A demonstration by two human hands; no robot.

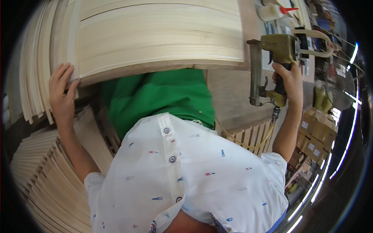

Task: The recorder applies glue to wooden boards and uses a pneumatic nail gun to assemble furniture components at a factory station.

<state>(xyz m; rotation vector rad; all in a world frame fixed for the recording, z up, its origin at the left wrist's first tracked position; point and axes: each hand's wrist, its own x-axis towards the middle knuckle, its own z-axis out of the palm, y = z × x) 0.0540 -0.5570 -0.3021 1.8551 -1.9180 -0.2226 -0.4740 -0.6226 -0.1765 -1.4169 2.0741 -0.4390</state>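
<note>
- My right hand (288, 79) is wrapped tight around the grip of an olive-green pneumatic nail gun (272, 70), held upright above the right part of the brown wooden counter (229, 93).
- The gun's long grey metal magazine (255, 72) runs down just beside the right edge of the pale wood panel (159, 35) lying on the counter; I cannot tell whether it touches the panel.
- A yellowish air hose (252, 141) hangs from the base of the grip and curves down past my white patterned shirt (194, 174).
- My left hand (62, 91) lies with fingers spread and curled over the left front corner of the pale wood panel, pressing on its edge.
- Thin pale wood strips (37, 77) are stacked beside the counter's left edge, just beyond my left hand, and more of them (42, 174) are piled lower down by my left elbow.
- A white glue bottle with a red nozzle (275, 11) lies at the far right corner of the counter.
- Brown cardboard boxes (318, 136) sit off beyond the counter's right edge.
</note>
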